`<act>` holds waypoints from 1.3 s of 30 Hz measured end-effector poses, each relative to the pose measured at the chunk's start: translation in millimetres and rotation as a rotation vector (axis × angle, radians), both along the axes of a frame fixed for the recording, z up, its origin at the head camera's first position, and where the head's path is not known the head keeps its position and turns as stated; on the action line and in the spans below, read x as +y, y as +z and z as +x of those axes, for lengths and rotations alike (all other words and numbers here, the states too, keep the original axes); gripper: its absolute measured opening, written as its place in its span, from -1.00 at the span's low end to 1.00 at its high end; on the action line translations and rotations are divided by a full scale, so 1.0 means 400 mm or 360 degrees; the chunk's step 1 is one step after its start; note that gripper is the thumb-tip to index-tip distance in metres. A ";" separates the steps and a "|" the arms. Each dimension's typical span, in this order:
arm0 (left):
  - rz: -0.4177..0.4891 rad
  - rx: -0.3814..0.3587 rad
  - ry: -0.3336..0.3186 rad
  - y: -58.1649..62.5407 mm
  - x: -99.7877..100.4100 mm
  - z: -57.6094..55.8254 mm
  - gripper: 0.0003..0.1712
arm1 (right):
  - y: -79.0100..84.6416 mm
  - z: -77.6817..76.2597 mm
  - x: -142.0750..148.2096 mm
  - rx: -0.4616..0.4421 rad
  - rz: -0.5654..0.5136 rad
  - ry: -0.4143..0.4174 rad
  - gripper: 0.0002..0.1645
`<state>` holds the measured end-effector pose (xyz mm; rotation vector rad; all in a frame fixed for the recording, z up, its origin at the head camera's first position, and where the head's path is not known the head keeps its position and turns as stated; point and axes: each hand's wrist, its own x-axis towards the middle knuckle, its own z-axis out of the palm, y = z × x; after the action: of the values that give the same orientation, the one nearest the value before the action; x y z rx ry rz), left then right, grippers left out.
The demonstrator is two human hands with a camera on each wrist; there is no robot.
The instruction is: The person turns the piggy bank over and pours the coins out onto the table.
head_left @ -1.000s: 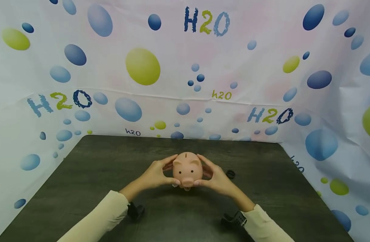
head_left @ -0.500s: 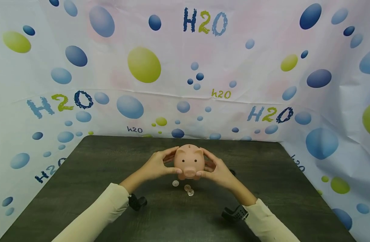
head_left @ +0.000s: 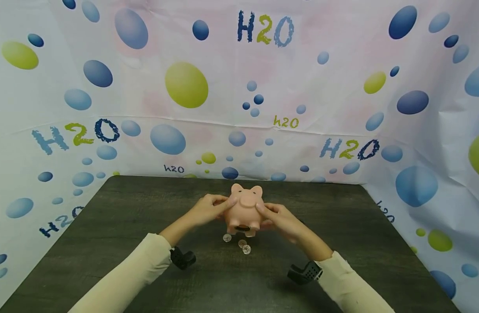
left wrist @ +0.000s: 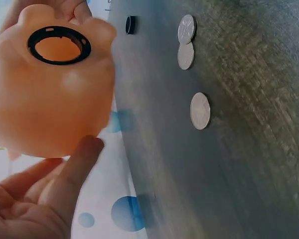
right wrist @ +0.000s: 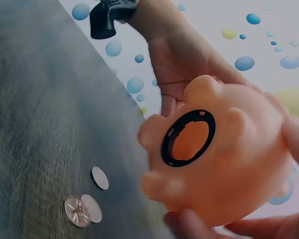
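A pink piggy bank (head_left: 244,211) is lifted above the table and tipped back, snout up, so its underside faces the person. Its open belly hole is edged by a black ring (right wrist: 207,142). My left hand (head_left: 206,211) grips one side, with the thumb (left wrist: 84,154) on the front. The other side is held by my right hand (head_left: 284,222), its thumb (right wrist: 296,139) near the snout. Beneath lie a single coin (head_left: 227,238) and two overlapping coins, a duller coin (head_left: 242,244) and a brighter coin (head_left: 246,249).
The dark wood-look table (head_left: 153,195) is backed by a white sheet (head_left: 333,87) with bubbles and H2O lettering. A small black cap (left wrist: 131,25) rests on the table. Wrist cameras sit on both wrists, including the left wrist camera (head_left: 183,258).
Both hands have raised the piggy bank off the coins and tilted it backward. Its face has turned up, and the belly hole has come into view. The coins now lie uncovered.
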<state>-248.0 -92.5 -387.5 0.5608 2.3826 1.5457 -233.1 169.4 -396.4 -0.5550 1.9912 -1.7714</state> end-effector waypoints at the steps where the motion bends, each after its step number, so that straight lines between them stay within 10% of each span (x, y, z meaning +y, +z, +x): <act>1: -0.0017 -0.0030 0.0014 -0.003 0.002 0.000 -0.30 | -0.001 0.000 -0.001 -0.0042 0.0019 0.0009 -0.16; 9: -0.0129 -0.0240 0.0101 -0.027 0.014 0.011 -0.21 | -0.027 -0.003 -0.006 -0.0435 0.0039 0.0026 -0.11; 16: -0.0128 -0.0318 0.0114 -0.029 0.017 0.011 -0.18 | -0.027 -0.008 -0.009 -0.0498 0.0059 0.0019 -0.08; 23: 0.0030 -0.0076 0.0018 0.044 0.012 -0.001 -0.27 | 0.072 -0.013 0.002 -0.0077 0.0088 0.0038 -0.19; 27: 0.0137 0.0524 -0.0041 0.104 0.007 0.028 -0.20 | 0.124 0.030 0.006 0.0511 -0.0017 -0.0088 -0.17; 31: 0.0161 0.0991 -0.0158 0.064 -0.008 0.052 -0.03 | 0.066 0.064 0.001 0.1048 -0.0119 -0.0112 0.01; 35: -0.0033 0.0814 -0.0257 -0.038 -0.019 0.053 0.06 | -0.046 0.057 -0.002 0.0949 -0.0044 0.0003 0.08; 39: -0.0050 0.0694 -0.0208 -0.075 -0.016 0.044 0.08 | -0.091 0.037 0.001 0.0805 -0.0045 0.0012 0.09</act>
<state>-230.5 -98.8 -417.6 1.1223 2.6018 1.4438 -218.3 169.6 -432.9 -1.1087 2.2779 -1.7828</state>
